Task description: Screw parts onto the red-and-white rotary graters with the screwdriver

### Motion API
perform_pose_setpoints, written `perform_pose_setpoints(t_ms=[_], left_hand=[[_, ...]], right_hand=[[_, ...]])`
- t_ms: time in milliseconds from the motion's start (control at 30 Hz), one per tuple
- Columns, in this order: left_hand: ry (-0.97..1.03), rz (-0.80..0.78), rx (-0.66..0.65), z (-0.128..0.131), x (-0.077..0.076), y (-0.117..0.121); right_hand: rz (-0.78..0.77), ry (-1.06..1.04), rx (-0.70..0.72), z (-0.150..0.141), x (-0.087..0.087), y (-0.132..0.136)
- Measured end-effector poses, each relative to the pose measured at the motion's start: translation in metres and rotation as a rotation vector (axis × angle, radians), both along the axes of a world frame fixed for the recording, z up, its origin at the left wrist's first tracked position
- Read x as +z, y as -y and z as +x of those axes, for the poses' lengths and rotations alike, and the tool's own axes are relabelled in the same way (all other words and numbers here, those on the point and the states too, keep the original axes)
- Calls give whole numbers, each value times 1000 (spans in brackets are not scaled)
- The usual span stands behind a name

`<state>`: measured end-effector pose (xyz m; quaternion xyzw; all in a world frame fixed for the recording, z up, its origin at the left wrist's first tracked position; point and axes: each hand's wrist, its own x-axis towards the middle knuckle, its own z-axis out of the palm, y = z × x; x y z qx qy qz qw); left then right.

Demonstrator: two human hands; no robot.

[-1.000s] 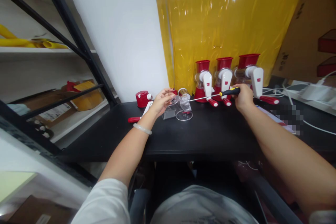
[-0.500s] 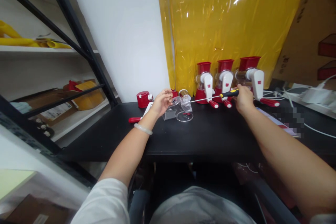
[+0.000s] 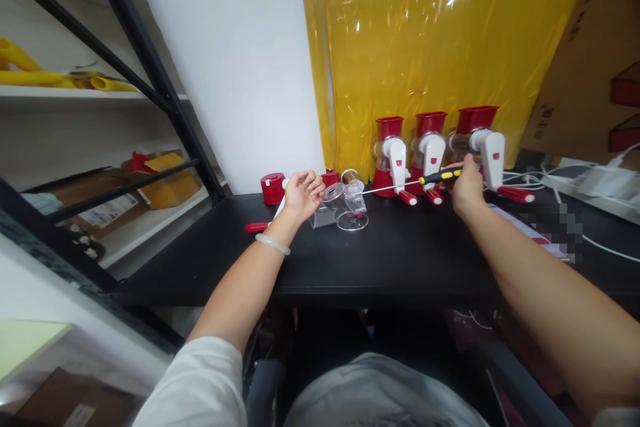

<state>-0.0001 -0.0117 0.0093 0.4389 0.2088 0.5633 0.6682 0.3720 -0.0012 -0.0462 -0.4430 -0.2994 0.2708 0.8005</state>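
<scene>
My right hand (image 3: 469, 188) is closed round the black and yellow handle of a screwdriver (image 3: 440, 176). Its long thin shaft points left, with the tip at a clear plastic grater housing (image 3: 325, 215) lying on the black table. A round rim of the housing rests on the tabletop. My left hand (image 3: 304, 195) is right beside the housing's left end, fingers curled in; whether something small is between them I cannot make out. Just behind the housing is a metal grater drum (image 3: 353, 177). A red-handled white crank (image 3: 258, 227) lies partly behind my left hand.
Three assembled red and white rotary graters (image 3: 390, 157) stand at the back against a yellow plastic sheet (image 3: 425, 33). A red grater part (image 3: 273, 189) sits at the back left. White cables and a power strip (image 3: 600, 177) lie on the right; a shelf rack (image 3: 150, 80) stands left.
The fingers of my left hand have curled in and moved slightly left, away from the housing's opening. My right hand has shifted its grip on the screwdriver, whose tip stays at the housing.
</scene>
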Motion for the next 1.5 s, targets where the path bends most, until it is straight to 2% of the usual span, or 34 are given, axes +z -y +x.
perform_pose_setpoints(t_ms=[100,233,700,1067,1300,1500], left_hand=[[97,-109,-30,1,3,3],[178,-189,-37,3,6,6],[147,-172,8,7,8,9],[173,-168,-30,5,6,7],[172,-172,-41,4,5,6],[175,-187,-38,3,4,6]], right_hand=[[-35,5,-63,-2,2,1],[45,-47,27,-4,3,1],[174,-160,71,0,-3,-10],[102,-302,148,-11,10,5],[-23,-200,120,-8,10,5],[-31,-91,52,-6,5,2]])
